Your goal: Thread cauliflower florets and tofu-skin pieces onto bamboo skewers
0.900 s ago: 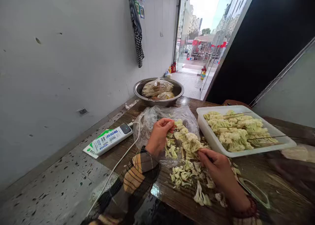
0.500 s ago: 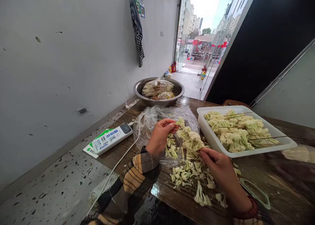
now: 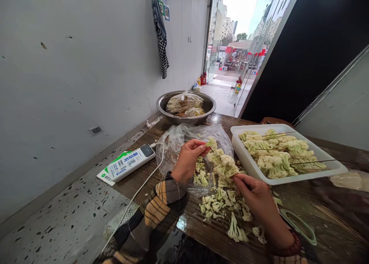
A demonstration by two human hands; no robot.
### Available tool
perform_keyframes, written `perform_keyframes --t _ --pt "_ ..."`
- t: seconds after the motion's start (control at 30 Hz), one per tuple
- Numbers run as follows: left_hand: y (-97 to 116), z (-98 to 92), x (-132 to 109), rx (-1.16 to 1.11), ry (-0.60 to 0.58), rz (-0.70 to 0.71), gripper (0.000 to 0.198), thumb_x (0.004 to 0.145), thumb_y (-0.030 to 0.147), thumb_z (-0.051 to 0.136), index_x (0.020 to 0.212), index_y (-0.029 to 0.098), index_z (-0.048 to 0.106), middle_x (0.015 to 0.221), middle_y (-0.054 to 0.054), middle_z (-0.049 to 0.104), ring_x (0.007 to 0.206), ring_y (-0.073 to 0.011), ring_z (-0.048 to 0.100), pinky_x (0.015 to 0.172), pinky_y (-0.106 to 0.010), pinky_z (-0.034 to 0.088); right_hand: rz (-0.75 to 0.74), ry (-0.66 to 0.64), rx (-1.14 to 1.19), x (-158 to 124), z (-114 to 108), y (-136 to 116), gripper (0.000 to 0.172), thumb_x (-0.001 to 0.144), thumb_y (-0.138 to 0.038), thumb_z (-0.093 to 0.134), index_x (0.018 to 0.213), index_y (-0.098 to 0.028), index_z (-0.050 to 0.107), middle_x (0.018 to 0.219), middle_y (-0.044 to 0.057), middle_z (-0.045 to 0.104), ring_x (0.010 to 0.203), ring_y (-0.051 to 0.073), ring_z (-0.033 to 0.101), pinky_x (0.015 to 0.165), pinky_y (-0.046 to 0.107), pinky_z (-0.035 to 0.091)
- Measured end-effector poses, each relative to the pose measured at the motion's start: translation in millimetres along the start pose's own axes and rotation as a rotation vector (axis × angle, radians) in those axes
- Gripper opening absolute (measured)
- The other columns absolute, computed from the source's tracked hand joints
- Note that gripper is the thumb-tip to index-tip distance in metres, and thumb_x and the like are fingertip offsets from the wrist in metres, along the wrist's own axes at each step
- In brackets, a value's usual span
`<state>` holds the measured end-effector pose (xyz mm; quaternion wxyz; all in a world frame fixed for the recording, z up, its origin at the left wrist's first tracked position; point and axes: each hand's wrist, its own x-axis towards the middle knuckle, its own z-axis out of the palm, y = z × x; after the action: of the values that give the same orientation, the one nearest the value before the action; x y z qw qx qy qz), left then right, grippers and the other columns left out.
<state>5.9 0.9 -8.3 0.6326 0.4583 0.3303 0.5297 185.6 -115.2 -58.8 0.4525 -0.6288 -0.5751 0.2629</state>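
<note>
My left hand (image 3: 188,160) pinches a small cauliflower floret (image 3: 211,143) at the far end of a skewer loaded with cauliflower (image 3: 223,162). My right hand (image 3: 255,196) is closed on the near end of that same skewer, below the florets. Loose cauliflower pieces (image 3: 221,206) lie scattered on the wooden table (image 3: 302,206) under and between my hands, partly on a clear plastic bag (image 3: 178,141). A white tray (image 3: 245,156) to the right holds several finished cauliflower skewers.
A steel basin (image 3: 173,102) with bagged food stands at the table's far end. A white power bank (image 3: 127,164) with a cable lies at the left edge. A grey wall runs along the left; an open doorway is ahead.
My left hand has lifted the floret slightly up along the skewer tip. The right hand and the skewer rose a little with it.
</note>
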Motion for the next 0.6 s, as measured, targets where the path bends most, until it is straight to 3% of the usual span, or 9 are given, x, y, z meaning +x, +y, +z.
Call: perform_keyframes --t 0.3,0.6 --pt "-6.4 0.8 0.7 0.05 0.009 0.025 0.016 0.063 0.024 0.076 0.073 0.014 0.068 0.069 -0.003 0.068 0.067 -0.013 0.061 0.058 -0.023 0.038 0.005 0.019 0.012 0.1 0.1 -1.9 0.039 0.085 -0.05 0.049 0.075 -0.016 0.066 0.061 0.002 0.057 0.059 0.015 0.051 0.056 0.024 0.039" --pt "-5.3 1.9 0.0 -0.039 0.034 -0.025 0.015 0.064 0.023 0.074 0.073 0.014 0.065 0.068 -0.003 0.069 0.061 -0.0099 0.057 0.056 -0.021 0.037 0.009 0.016 0.0 -0.6 2.4 1.7 0.04 0.086 -0.05 0.05 0.079 -0.015 0.068 0.062 0.002 0.06 0.062 0.016 0.055 0.058 0.023 0.042"
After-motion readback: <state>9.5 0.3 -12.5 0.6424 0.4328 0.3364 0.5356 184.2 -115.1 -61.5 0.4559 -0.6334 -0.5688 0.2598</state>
